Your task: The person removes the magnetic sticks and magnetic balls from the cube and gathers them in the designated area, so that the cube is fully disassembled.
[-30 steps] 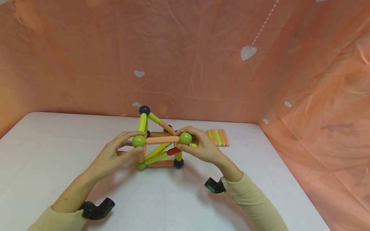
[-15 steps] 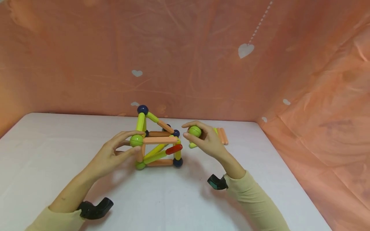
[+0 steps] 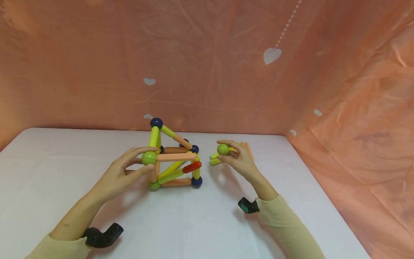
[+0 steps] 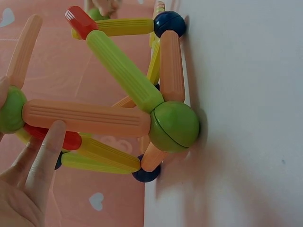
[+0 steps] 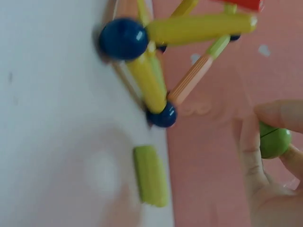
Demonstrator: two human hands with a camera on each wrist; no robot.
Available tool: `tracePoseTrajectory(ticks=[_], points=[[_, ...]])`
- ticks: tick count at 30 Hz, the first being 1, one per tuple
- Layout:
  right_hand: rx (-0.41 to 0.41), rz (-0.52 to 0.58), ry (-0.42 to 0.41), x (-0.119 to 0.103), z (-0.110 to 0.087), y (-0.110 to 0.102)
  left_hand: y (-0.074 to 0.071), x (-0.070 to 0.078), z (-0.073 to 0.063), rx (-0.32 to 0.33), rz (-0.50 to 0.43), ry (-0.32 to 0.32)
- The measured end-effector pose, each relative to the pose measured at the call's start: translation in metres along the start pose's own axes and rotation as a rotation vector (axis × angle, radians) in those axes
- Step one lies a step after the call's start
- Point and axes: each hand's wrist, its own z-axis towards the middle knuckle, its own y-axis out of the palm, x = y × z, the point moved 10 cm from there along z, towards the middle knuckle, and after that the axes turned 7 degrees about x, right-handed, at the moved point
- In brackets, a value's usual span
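A structure of magnetic sticks and balls stands on the white table, with a dark blue ball (image 3: 156,123) at its peak. My left hand (image 3: 119,176) grips a green ball (image 3: 149,158) at its upper front-left corner. From that ball an orange stick (image 3: 174,157) reaches right, its far end bare of a ball. Lower down, a red stick (image 3: 192,167) tips a slanting green stick (image 4: 125,68). To the right of the structure, my right hand (image 3: 240,162) pinches a loose green ball (image 3: 222,149) between thumb and fingers, raised above the table.
Behind the right hand lie loose green sticks (image 3: 214,162) and orange sticks (image 3: 249,150), partly hidden by it. An orange cloth (image 3: 207,72) with white hearts hangs behind the white table (image 3: 187,226) and along its right side.
My right hand has pulled the green ball off the orange stick's right end and carried it rightward, away from the structure. The left hand keeps its grip on its ball.
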Motion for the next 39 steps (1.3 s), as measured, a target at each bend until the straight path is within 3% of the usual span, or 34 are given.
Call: tracePoseTrajectory(ticks=[7,10,14,22,27,33,39], points=[[0.123,-0.135,0.126,0.038,0.023,-0.008,0.001,0.001,-0.004,0.008,-0.026,0.034],[0.147,-0.142,0.174,0.049,0.030,-0.007,0.002,0.002,-0.005,0.017,-0.032,0.046],[0.146,-0.158,0.225,0.058,0.039,-0.005,0.002,0.004,-0.005,0.022,-0.041,0.062],[0.128,-0.202,0.206,0.063,0.057,0.005,0.003,0.004,-0.006,0.027,-0.051,0.057],[0.144,-0.160,0.285,0.074,0.066,0.010,0.008,0.005,-0.006,0.007,-0.074,0.042],[0.167,-0.217,0.384,0.083,0.072,0.009,0.013,0.006,-0.006,-0.008,-0.094,0.034],[0.178,-0.258,0.384,0.087,0.076,0.006,0.016,0.006,-0.005,-0.018,-0.112,0.030]])
